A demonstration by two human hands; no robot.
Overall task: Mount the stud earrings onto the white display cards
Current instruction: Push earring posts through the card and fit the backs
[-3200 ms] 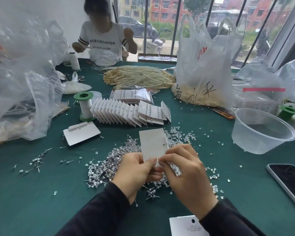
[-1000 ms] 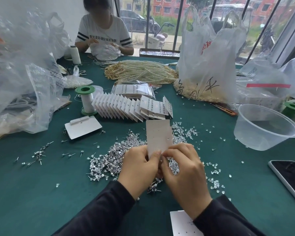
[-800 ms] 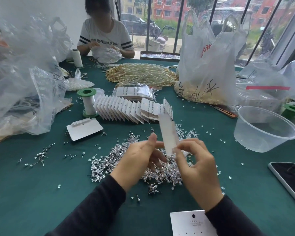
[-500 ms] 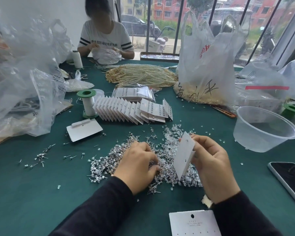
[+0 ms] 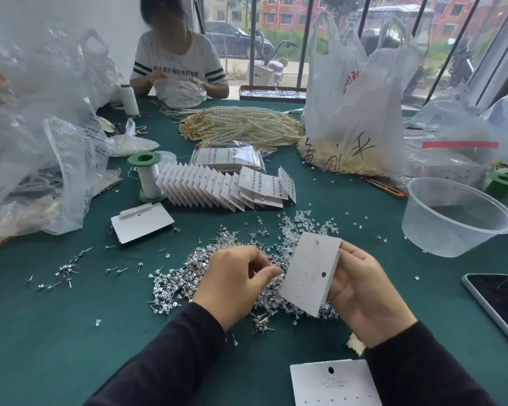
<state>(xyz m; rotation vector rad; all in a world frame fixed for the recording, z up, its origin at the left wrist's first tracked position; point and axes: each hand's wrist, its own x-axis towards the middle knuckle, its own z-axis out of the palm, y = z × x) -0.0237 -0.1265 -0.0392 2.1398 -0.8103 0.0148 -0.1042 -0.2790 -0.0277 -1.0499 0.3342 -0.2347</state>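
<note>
White display card [image 5: 311,273], seemingly stiff, light: right hand [image 5: 364,291] gripping its edge; left hand [image 5: 235,288] fingers [image 5: 266,271] pinching among probably slippery stud earrings [image 5: 182,284], catch unclear.

- A small jewellery piecework workshop: one wide green surface [image 5: 56,332] carries stock in bulk.
- A loose heap of stud earrings [image 5: 185,276] lies in the lower middle of the frame, with a fanned row of filled display cards [image 5: 217,186] behind it.
- Pearl strands [image 5: 244,127], thread spools [image 5: 148,178] and stuffed plastic bags [image 5: 352,92] crowd the upper half.
- A second person [image 5: 175,63] works with both hands at the far side, top centre-left.
- Barred windows [image 5: 276,24] along the top show a street, a parked car and brick buildings.
</note>
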